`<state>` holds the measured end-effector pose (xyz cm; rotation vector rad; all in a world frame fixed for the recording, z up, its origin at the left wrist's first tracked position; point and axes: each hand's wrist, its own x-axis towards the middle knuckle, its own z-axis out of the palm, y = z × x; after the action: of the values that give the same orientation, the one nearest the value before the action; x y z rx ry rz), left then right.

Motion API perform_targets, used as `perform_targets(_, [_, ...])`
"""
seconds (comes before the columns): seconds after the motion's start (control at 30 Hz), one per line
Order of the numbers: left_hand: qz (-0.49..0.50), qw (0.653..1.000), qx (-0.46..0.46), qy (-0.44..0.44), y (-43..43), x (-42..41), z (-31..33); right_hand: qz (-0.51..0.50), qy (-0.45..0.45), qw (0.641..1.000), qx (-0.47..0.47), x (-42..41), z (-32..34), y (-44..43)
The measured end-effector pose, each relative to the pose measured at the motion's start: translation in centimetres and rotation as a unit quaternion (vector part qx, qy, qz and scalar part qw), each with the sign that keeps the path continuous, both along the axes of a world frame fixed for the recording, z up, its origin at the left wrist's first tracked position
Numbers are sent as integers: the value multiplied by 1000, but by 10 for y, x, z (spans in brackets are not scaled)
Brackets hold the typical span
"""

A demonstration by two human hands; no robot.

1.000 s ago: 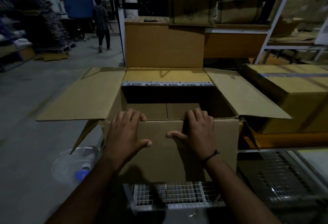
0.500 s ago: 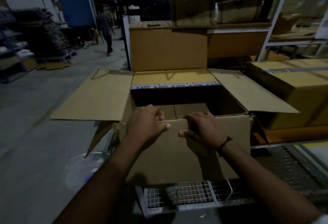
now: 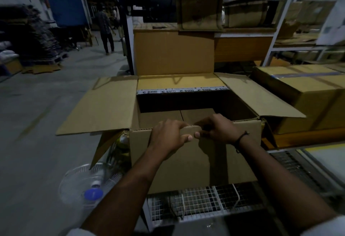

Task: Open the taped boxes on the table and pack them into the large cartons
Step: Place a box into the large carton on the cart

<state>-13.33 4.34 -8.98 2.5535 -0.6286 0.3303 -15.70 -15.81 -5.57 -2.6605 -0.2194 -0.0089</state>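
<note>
Left hand point(image 3: 168, 136), right hand point(image 3: 220, 129): fingers point(image 3: 173, 124) curled over near flap edge of open large carton point(image 3: 186, 164), matte corrugated brown. Taped box point(image 3: 302, 93) right of fingers; wire grid point(image 3: 201, 202) below; concrete floor point(image 3: 37, 123) left.

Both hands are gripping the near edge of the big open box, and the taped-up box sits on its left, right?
No: the head view shows the taped-up box on the right of the big open box. The left hand and right hand do grip its near edge.
</note>
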Motion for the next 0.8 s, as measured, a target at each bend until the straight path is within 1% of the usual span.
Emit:
perform_targets(0.17, [-9,1000,-15,6,1,1,-6,0,-50,999,12,1,-7,-5])
perform_targets(0.3, [-10,999,-10,29,0,5,0,29,-48,998,15,10,-9,-13])
perform_targets(0.43, [-7,995,-2,104,-1,14,13,76,-8,996,48,20,-2,-23])
perform_targets(0.53, [-28,986,40,160,0,29,25,115,17,991,61,33,-3,-27])
perform_targets(0.6, [-46,974,24,220,0,44,29,103,28,988,116,49,-1,-30])
perform_targets(0.67, [-43,968,-12,247,-5,63,34,68,14,986,151,72,2,-35])
perform_targets(0.73, [-18,973,-5,231,-12,86,36,33,-10,990,136,101,2,-37])
perform_targets(0.8, [6,977,43,210,-21,109,36,3,-15,996,84,131,1,-38])
